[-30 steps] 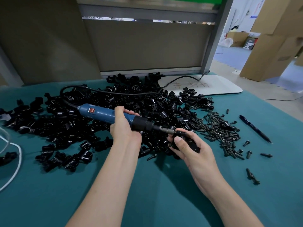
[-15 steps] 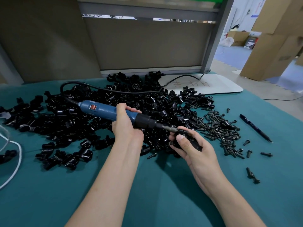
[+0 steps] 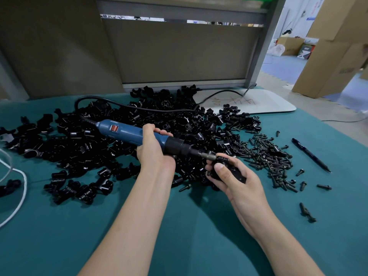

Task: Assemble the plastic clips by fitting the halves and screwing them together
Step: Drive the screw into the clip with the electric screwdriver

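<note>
Teal cloth covers the tabletop (image 3: 199,232), and at the centre of the frame both hands are full. The left hand (image 3: 154,154) wraps around the blue electric screwdriver (image 3: 129,133), just behind its black collar. The tool's long axis slants from upper left down to lower right, with the bit pointing right and slightly down. The bit's tip meets the black plastic clip (image 3: 229,173) held in the right hand (image 3: 239,182) – thumb laid across its top, fingers curled beneath.

The clip lies along nearly the same slant as the tool, its upper-left end against the bit, just right of centre and raised off the cloth. Behind both hands a broad pile of clip halves (image 3: 89,148) spreads across the left and middle. The screwdriver's black cord (image 3: 139,107) loops over the pile. Right of the pile lies a heap of screws (image 3: 266,156), then a pen (image 3: 310,154) – well apart from the clip.
</note>
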{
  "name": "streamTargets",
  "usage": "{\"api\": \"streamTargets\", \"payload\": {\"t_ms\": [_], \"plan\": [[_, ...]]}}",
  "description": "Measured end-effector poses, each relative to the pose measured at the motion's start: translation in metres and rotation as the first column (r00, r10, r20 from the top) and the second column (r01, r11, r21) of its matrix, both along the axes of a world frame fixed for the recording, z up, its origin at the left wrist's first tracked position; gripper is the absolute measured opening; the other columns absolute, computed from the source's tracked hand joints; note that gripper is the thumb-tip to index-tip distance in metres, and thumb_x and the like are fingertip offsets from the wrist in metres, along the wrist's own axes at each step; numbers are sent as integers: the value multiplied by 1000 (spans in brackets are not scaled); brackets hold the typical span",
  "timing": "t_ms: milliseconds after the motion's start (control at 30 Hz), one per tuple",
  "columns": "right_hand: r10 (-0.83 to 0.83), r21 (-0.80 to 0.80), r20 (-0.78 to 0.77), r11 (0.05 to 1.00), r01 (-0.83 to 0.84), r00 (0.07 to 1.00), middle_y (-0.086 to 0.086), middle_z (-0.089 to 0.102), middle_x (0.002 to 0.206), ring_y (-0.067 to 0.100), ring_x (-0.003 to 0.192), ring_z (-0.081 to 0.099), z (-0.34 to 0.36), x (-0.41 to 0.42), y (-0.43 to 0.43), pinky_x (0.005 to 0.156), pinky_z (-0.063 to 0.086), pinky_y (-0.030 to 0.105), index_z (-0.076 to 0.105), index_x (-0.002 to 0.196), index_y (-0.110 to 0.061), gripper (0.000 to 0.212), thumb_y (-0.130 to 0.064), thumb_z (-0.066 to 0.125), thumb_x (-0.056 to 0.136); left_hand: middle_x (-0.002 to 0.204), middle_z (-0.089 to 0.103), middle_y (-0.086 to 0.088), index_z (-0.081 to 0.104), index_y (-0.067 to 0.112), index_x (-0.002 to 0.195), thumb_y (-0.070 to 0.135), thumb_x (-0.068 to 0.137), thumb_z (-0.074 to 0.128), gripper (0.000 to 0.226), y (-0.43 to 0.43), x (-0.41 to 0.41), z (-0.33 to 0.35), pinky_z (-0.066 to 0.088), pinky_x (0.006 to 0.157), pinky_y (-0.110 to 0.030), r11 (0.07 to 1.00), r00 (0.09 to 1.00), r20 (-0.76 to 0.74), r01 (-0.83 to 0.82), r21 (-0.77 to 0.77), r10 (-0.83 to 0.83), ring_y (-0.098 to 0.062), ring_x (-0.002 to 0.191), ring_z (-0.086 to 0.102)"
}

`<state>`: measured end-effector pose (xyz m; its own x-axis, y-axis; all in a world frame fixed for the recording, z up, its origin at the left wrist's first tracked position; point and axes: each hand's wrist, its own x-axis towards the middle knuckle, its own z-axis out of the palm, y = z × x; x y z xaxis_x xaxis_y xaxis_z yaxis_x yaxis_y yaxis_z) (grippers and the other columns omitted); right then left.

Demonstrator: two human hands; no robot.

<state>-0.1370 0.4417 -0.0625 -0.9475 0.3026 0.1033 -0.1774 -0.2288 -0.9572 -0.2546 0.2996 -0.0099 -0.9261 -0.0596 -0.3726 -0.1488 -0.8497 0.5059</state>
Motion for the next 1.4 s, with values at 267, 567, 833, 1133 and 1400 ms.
{"api": "streamTargets", "payload": {"t_ms": [267, 567, 833, 1133, 1400], "plan": [[8, -18, 1, 1000, -8, 1000, 11, 77, 113, 27, 113, 72, 1, 1, 0, 96, 58, 37, 76, 117, -23, 58, -53, 91, 70, 58, 57, 4, 50, 14, 81, 10, 88, 66, 18, 1, 1, 4, 56, 64, -28, 1000, 1000, -13, -10, 24, 10, -11, 48, 56], [2, -10, 18, 1000, -2, 1000, 13, 77, 112, 27, 110, 73, 1, 1, 0, 97, 58, 38, 76, 117, -20, 45, -42, 87, 79, 59, 57, 4, 50, 14, 82, 9, 87, 66, 18, 1, 4, 6, 57, 70, -31, 999, 1000, -19, -9, 51, 10, -12, 49, 56], [-61, 187, -5, 981, 61, 998, 22, 69, 112, 46, 113, 62, -1, 2, 1, 108, 48, 61, 74, 116, -37, 65, -74, 84, 63, 66, 57, 2, 48, 14, 90, 12, 87, 64, 16, 0, 5, 3, 57, 95, -45, 1000, 998, 55, -22, -12, 23, -15, 62, 57], [-61, 253, -44, 965, 70, 997, 5, 77, 102, 19, 98, 73, 6, 6, 1, 98, 55, 36, 75, 111, -44, 41, -60, 82, 73, 59, 56, 1, 51, 10, 90, 6, 87, 64, 14, 1, 9, 16, 60, 70, -32, 998, 996, 75, -37, -51, 41, -15, 56, 55], [2, 494, -65, 869, 31, 998, -20, 73, 112, 3, 103, 67, 15, 15, -10, 90, 49, 18, 68, 114, -51, 32, -48, 73, 83, 80, 56, -2, 53, 8, 107, 8, 94, 62, 16, -19, -9, 13, 52, 49, -25, 996, 983, 179, 43, -75, -29, -12, 66, 55]]}}
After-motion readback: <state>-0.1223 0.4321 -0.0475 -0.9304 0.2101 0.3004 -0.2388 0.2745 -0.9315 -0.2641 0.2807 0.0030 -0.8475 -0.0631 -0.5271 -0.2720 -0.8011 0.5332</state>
